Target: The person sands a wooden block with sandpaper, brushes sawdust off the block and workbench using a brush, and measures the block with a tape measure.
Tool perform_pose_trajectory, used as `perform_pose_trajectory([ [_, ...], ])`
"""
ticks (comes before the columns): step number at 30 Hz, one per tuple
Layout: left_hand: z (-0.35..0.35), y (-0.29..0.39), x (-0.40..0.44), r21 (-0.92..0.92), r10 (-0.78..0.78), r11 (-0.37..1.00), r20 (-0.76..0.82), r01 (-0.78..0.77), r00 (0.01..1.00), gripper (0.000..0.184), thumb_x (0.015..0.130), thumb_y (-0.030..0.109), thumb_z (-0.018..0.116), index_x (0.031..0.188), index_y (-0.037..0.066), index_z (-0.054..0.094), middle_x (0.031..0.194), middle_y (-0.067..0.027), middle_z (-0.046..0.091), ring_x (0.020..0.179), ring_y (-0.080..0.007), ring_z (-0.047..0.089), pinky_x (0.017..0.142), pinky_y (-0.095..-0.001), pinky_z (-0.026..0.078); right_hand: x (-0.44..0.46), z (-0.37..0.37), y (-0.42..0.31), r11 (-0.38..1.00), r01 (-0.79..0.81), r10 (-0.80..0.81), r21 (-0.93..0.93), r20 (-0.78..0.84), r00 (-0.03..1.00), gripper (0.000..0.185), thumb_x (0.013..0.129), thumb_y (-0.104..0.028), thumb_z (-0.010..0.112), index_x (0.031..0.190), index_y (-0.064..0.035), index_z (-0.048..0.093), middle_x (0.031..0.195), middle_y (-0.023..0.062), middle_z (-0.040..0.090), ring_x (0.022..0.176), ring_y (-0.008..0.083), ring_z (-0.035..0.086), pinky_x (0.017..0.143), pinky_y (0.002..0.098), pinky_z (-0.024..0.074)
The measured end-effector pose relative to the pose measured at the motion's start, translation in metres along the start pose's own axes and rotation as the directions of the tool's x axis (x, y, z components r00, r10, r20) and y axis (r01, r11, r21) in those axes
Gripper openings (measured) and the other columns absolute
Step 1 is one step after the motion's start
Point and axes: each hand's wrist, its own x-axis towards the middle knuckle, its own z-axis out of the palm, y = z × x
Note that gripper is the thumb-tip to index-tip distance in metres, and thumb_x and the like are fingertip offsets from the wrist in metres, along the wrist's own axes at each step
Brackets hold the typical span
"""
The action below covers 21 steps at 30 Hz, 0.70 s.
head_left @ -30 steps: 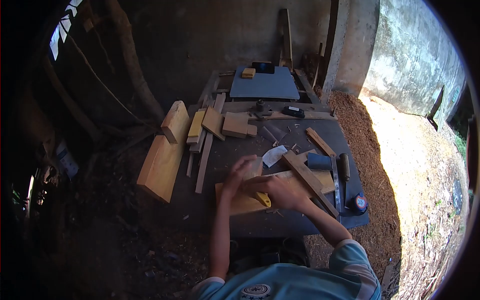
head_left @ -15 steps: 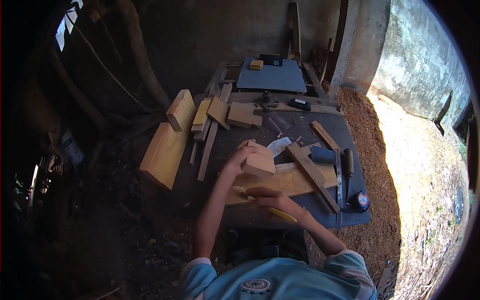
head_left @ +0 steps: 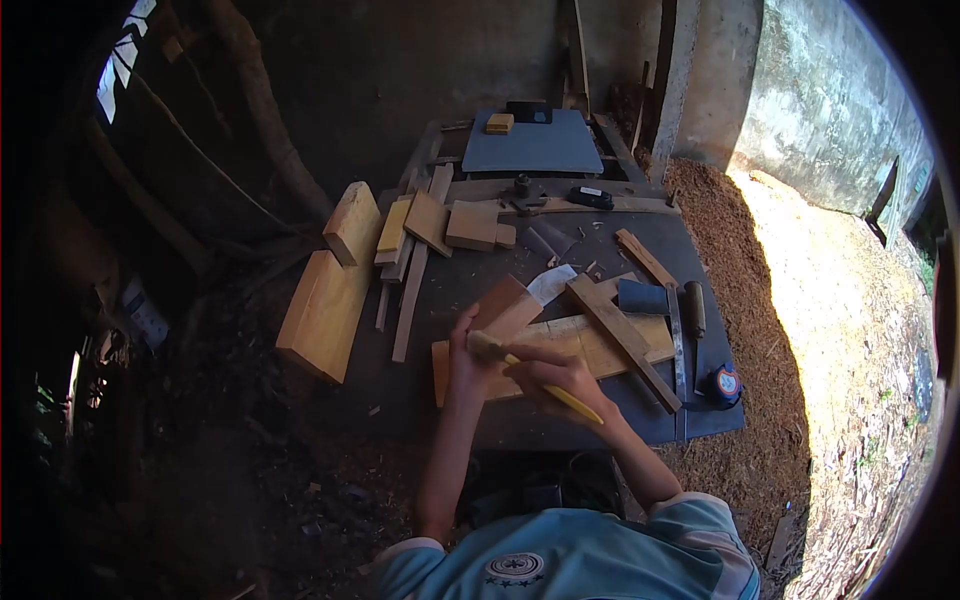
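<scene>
My left hand (head_left: 466, 352) is closed around a wooden block (head_left: 508, 306), which is held tilted above the near part of the table. My right hand (head_left: 560, 378) grips a brush (head_left: 576, 404) by its yellow handle. The pale bristles of the brush point left and lie close to the block's near side and my left fingers; whether they touch the wood I cannot tell. Beneath both hands lies a long yellowish board (head_left: 600, 350). A narrow wooden strip (head_left: 622, 342) rests across that board, to the right of my right hand.
On the dark table (head_left: 470, 428), a blue cylinder (head_left: 643, 297), a metal ruler (head_left: 678, 350), a handled tool (head_left: 696, 310) and a tape measure (head_left: 723, 385) sit at right. Thick planks (head_left: 325, 310) and wooden blocks (head_left: 474, 226) stand at left. Sawdust (head_left: 745, 330) covers the right-hand floor.
The block has been tilted and turned in my left hand. My right hand has risen with the brush, bringing its bristles up to the block. The view has shifted slightly.
</scene>
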Motion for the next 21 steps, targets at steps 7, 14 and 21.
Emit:
perform_pose_trajectory([
  [7, -0.001, 0.000, 0.001, 0.003, -0.013, 1.000, 0.127, 0.013, 0.992, 0.041, 0.090, 0.024, 0.048, 0.122, 0.000, 0.040, 0.114, -0.0156, 0.053, 0.107, -0.0258, 0.054, 0.091, -0.0379, 0.049, 0.016, -0.015, -0.005, 0.991, -0.029, 0.037, 0.128, -0.059, 0.998, 0.012, 0.074, 0.002, 0.064, 0.085, -0.0025, 0.063, 0.097, 0.0140, 0.065, 0.079, 0.0235, 0.066, 0.067, 0.0296, 0.0524],
  [14, -0.038, -0.014, 0.030, -0.167, -0.066, 0.979, 0.287, 0.118, 0.956, 0.048, 0.092, 0.027, 0.045, 0.127, -0.005, 0.032, 0.119, -0.0231, 0.047, 0.106, -0.0325, 0.054, 0.082, -0.0402, 0.053, 0.033, -0.028, 0.009, 0.945, -0.285, 0.281, 0.159, 0.045, 0.959, 0.013, 0.076, -0.006, 0.067, 0.086, 0.0010, 0.064, 0.083, 0.0101, 0.065, 0.069, 0.0157, 0.064, 0.061, 0.0252, 0.0503],
  [21, -0.017, -0.001, -0.011, -0.058, -0.138, 0.984, 0.331, 0.166, 0.933, 0.045, 0.090, 0.026, 0.049, 0.126, 0.000, 0.037, 0.112, -0.0181, 0.053, 0.102, -0.0284, 0.056, 0.080, -0.0388, 0.054, 0.034, -0.055, 0.062, 0.928, -0.336, 0.366, 0.158, -0.233, 0.901, 0.015, 0.075, -0.006, 0.065, 0.089, -0.0015, 0.063, 0.077, 0.0124, 0.064, 0.066, 0.0232, 0.062, 0.061, 0.0299, 0.0486],
])
